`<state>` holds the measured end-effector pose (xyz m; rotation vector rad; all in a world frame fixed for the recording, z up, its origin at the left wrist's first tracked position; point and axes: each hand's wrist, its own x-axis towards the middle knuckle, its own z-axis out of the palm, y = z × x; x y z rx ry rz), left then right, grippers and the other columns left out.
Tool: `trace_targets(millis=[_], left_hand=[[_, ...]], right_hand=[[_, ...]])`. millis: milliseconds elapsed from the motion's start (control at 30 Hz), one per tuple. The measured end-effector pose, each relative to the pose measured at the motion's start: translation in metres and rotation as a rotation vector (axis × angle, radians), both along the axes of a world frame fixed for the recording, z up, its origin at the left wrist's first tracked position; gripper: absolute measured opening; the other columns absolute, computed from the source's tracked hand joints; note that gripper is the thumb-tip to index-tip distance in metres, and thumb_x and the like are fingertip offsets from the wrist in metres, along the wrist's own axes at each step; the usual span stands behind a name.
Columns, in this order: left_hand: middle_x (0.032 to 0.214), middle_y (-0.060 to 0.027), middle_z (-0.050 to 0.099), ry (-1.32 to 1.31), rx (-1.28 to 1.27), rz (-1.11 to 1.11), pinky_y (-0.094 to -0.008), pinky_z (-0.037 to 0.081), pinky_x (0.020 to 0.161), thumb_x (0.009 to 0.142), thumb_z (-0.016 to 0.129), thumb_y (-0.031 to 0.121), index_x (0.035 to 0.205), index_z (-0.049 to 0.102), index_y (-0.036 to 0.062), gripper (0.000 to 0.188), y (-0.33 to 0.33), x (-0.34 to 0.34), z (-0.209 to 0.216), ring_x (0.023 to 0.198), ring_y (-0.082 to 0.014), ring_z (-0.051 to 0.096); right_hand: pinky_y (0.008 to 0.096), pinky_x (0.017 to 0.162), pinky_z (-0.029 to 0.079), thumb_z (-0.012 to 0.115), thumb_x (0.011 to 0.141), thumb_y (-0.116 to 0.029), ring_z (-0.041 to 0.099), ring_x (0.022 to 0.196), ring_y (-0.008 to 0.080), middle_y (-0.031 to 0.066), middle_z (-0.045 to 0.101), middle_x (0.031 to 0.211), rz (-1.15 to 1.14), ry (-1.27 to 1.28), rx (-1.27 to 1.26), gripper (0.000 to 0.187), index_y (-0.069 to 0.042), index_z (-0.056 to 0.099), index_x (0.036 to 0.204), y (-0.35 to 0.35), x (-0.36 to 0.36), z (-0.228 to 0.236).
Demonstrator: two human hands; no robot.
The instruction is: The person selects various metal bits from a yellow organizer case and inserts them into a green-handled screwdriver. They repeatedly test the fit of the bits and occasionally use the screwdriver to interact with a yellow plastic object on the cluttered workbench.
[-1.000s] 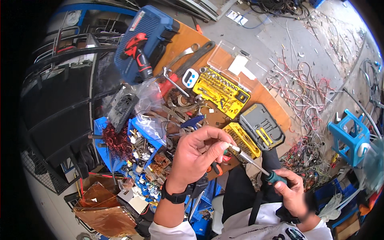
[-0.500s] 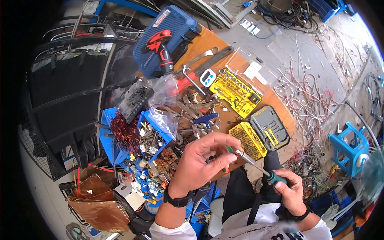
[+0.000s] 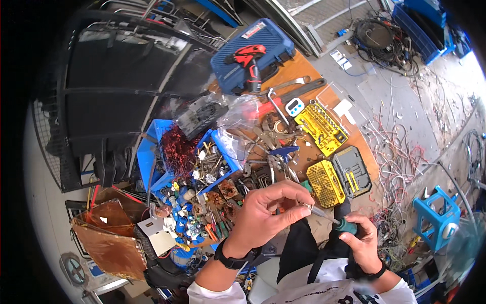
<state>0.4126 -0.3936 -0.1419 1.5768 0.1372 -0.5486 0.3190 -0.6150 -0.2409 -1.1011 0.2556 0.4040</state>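
My right hand point(image 3: 368, 245) is wrapped round the dark green handle of a screwdriver point(image 3: 348, 228), whose shaft points up and left toward my other hand. My left hand point(image 3: 266, 215) pinches a small metal piece point(image 3: 307, 205) between thumb and fingers, right by the shaft's tip. Whether the piece sits on the tip or only touches it, I cannot tell. Just beyond the hands lies a yellow bit case point(image 3: 326, 187) full of small bits, joined to its grey lid point(image 3: 352, 172).
A yellow socket set point(image 3: 321, 133), a white timer-like device point(image 3: 294, 107) and a red drill point(image 3: 250, 58) on a blue case point(image 3: 228, 76) occupy the wooden table point(image 3: 362, 144). Blue bins point(image 3: 148, 157) of metal parts stand left. Loose wires point(image 3: 387, 152) and a blue stool point(image 3: 439, 215) are right.
The view has turned, so the table and its tools appear farther right. My left fingers have closed in around the small metal piece at the shaft's tip; my right hand keeps its grip.
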Motion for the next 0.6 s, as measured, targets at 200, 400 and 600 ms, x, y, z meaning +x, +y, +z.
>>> trace_targets(millis=[200,400,600], left_hand=[[0.097,-0.0107,0.06,-0.071,-0.038,0.119,-0.0213,0.048,0.069,0.079,0.066,-0.005,0.093,0.062,-0.0006,0.016,0.025,-0.036,0.05,0.083,-0.0112,0.058],[0.098,-0.0129,0.061,-0.187,0.011,0.204,-0.0232,0.048,0.07,0.079,0.067,-0.005,0.091,0.063,-0.0011,0.014,0.058,-0.101,0.088,0.085,-0.0148,0.06],[0.094,-0.0042,0.062,-0.399,-0.013,0.421,-0.0183,0.038,0.057,0.084,0.066,0.004,0.093,0.064,0.0031,0.01,0.113,-0.217,0.129,0.075,-0.0038,0.053]], right_hand=[[0.0267,0.083,0.042,0.072,0.073,0.004,0.054,0.092,0.0145,0.0062,0.055,0.099,0.078,-0.093,0.053,0.034,-0.003,0.057,0.103,0.032,-0.007,0.024],[0.0293,0.085,0.041,0.072,0.072,0.0,0.052,0.097,0.0181,0.0082,0.054,0.102,0.182,-0.161,0.085,0.033,-0.004,0.056,0.1,0.066,-0.029,0.049],[0.0265,0.076,0.044,0.074,0.073,-0.014,0.054,0.089,0.0158,0.0093,0.055,0.104,0.403,-0.181,0.127,0.036,-0.002,0.055,0.102,0.118,-0.086,0.094]])
